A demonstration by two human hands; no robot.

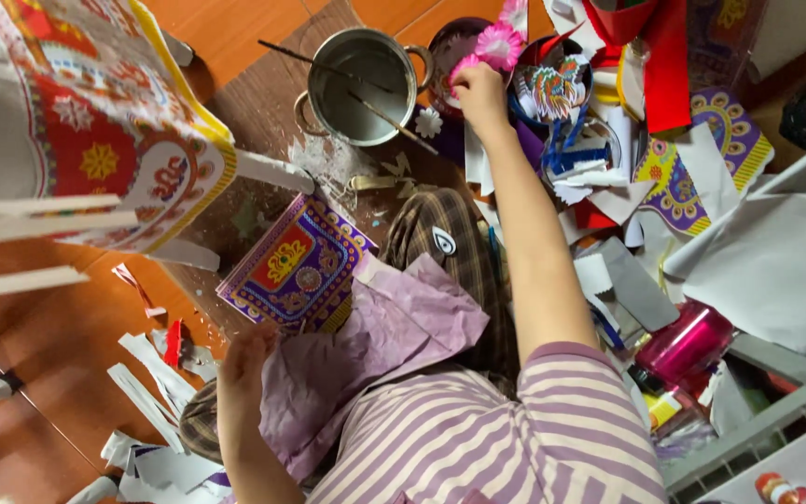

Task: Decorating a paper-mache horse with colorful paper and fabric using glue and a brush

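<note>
My right hand (479, 93) reaches far forward and grips a pink paper flower (496, 44) at the rim of a dark bowl (445, 47). My left hand (246, 359) rests low on my lap, its fingers on the edge of a crumpled sheet of pale purple paper (375, 345). A purple and gold patterned paper panel (296, 264) lies just ahead of that hand. My striped shirt and plaid trousers fill the lower middle.
A steel pot (361, 86) with thin sticks across it stands on the floor ahead. A large decorated paper structure (86, 131) looms at the left. Cut coloured papers (673, 177), a pink roll (685, 341) and white sheets crowd the right. White strips (146, 387) litter the orange floor.
</note>
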